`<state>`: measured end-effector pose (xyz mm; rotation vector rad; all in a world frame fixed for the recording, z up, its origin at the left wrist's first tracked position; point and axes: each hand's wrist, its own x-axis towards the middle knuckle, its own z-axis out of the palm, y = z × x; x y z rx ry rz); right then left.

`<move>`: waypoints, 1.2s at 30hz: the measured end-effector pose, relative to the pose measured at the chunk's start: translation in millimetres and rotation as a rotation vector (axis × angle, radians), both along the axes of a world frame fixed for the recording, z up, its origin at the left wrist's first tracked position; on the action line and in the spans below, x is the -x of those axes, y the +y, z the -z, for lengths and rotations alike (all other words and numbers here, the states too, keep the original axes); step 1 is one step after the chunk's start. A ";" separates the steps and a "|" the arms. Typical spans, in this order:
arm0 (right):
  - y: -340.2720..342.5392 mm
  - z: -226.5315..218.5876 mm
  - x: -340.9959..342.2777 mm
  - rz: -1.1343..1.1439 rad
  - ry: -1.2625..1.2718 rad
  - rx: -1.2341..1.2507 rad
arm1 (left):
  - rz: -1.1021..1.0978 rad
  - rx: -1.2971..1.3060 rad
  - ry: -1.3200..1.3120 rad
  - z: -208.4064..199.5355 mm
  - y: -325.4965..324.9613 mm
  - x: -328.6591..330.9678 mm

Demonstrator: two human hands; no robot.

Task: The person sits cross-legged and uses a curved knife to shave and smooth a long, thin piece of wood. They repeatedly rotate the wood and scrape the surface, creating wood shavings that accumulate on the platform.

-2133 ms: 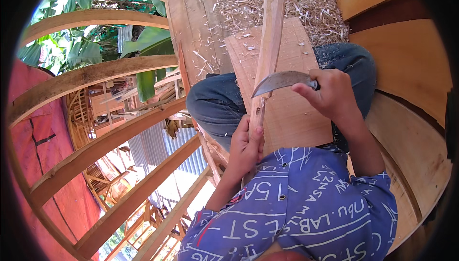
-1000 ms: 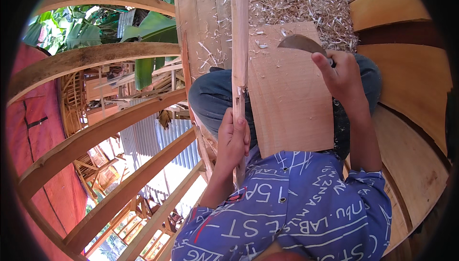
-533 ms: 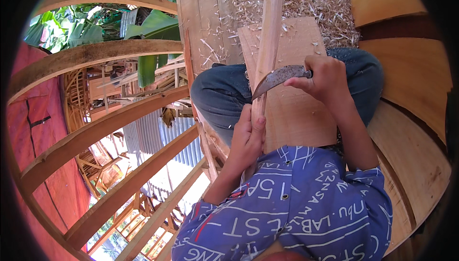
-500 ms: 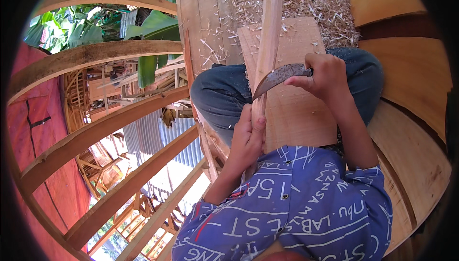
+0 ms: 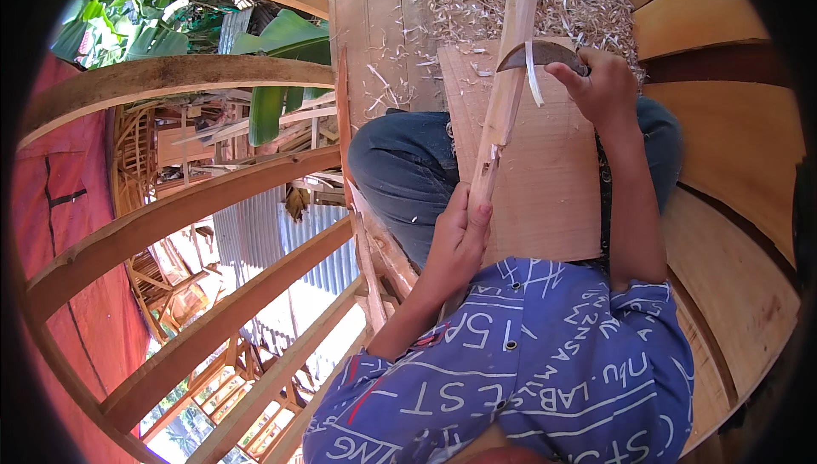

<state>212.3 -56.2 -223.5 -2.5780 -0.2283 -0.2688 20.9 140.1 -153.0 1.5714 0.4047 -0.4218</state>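
Observation:
My left hand (image 5: 461, 239) is closed round the near end of a long pale wooden stick (image 5: 504, 111). The stick slants away from me over a flat wooden board (image 5: 545, 183) lying across my lap. A notch or rough cut shows on it a little beyond my left hand. My right hand (image 5: 602, 85) grips a knife with a curved, dark-stained blade (image 5: 534, 56); its handle is hidden in my fist. The blade lies across the stick near its far end, and a thin curled shaving (image 5: 533, 73) hangs beside it.
A heap of wood shavings (image 5: 587, 5) covers the plank floor (image 5: 387, 30) beyond the board. On the left runs an open railing of wooden slats (image 5: 179, 209), with corrugated metal sheets (image 5: 247, 230) and leaves behind it. Curved wooden panels (image 5: 723, 132) stand at the right.
The knife has slid along the stick from near my left hand to its far end, raising a shaving. The stick's far end has swung right, and my left hand has shifted slightly right.

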 end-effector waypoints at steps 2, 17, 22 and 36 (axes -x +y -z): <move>1.9 -1.8 -9.7 -0.006 0.018 0.009 | -0.040 0.041 0.070 -7.7 -0.4 -7.2; 17.1 -14.9 -53.6 0.136 0.329 -0.077 | -0.071 0.063 -0.006 4.4 7.8 -6.3; 21.6 -14.2 -52.7 0.136 0.260 -0.096 | -0.057 0.059 -0.001 0.9 9.3 -3.6; -35.8 -18.9 -61.8 0.208 0.474 -0.875 | -0.221 0.056 0.010 -21.6 41.2 -18.9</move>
